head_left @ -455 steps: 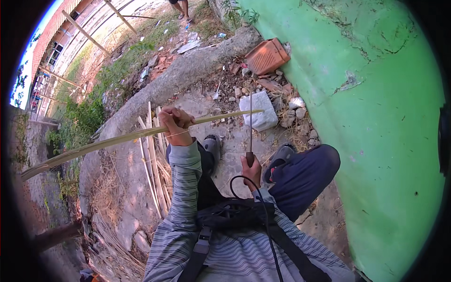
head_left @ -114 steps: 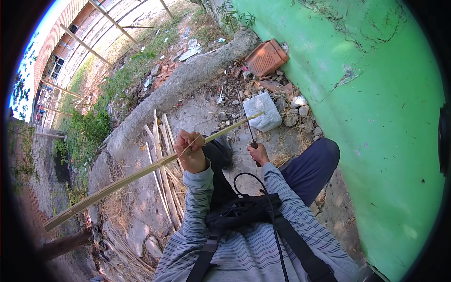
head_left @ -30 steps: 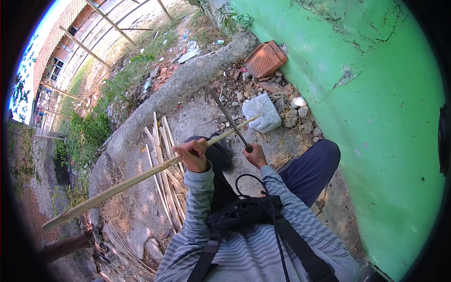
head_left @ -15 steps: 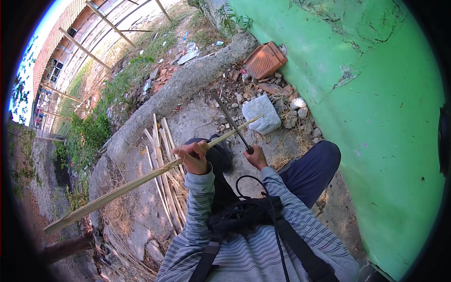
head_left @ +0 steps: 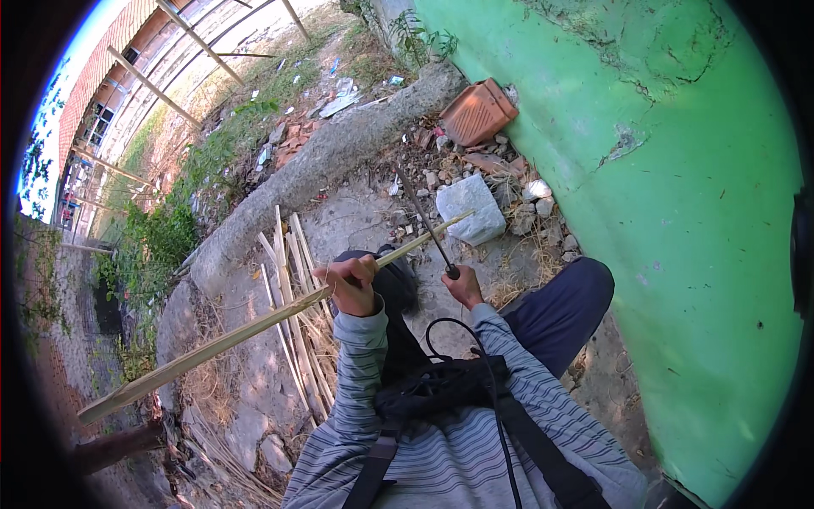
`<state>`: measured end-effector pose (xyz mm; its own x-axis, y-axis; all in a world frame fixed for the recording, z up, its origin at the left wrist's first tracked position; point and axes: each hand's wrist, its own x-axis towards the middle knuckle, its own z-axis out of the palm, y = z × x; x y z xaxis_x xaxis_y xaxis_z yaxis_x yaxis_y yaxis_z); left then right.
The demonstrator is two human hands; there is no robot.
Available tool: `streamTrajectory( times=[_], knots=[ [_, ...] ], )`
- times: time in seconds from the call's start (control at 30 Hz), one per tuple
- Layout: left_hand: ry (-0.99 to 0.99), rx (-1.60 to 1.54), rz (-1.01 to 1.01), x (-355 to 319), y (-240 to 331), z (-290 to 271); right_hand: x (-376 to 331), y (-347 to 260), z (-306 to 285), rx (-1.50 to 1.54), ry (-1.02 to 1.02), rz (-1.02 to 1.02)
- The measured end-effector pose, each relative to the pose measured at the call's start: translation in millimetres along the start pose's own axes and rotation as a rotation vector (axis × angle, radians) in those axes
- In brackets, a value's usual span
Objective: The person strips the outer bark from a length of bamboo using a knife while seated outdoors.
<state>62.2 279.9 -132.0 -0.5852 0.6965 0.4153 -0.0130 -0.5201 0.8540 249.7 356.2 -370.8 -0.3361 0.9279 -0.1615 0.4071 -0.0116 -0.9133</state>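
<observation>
My left hand [head_left: 350,284] grips a long split bamboo strip [head_left: 220,341] that runs from lower left up to its tip near a white stone. My right hand [head_left: 465,287] holds the dark handle of a long thin knife [head_left: 421,220], its blade raised and pointing up-left, crossing the strip's far end. Several cut bamboo strips [head_left: 288,288] lie on the ground under and left of my left hand.
A green wall [head_left: 644,170] rises on the right. A white stone block [head_left: 471,208], rubble and a terracotta brick [head_left: 476,112] lie ahead. A concrete curb [head_left: 314,170] and grass run to the left. My bent leg in dark trousers [head_left: 555,310] rests right.
Long ago the strip lay more level and the knife pointed straight up. In the last second the blade stays raised and tilted over the strip's end, and the hands barely move.
</observation>
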Motion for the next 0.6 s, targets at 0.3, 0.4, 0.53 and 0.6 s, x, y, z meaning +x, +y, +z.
streamTrajectory(
  times=[0.3,0.4,0.53,0.6],
  knots=[
    [-0.035,0.003,-0.037,-2,-1,0,8,37,-5,0.201,-0.07,0.531],
    [0.081,-0.007,-0.067,-2,-1,3,6,32,-6,0.51,-0.163,0.622],
    [-0.056,-0.088,-0.103,15,1,0,10,25,-14,0.899,-0.392,0.714],
    [-0.088,-0.11,-0.111,29,0,11,14,25,-16,1.171,-0.497,0.695]
  ],
)
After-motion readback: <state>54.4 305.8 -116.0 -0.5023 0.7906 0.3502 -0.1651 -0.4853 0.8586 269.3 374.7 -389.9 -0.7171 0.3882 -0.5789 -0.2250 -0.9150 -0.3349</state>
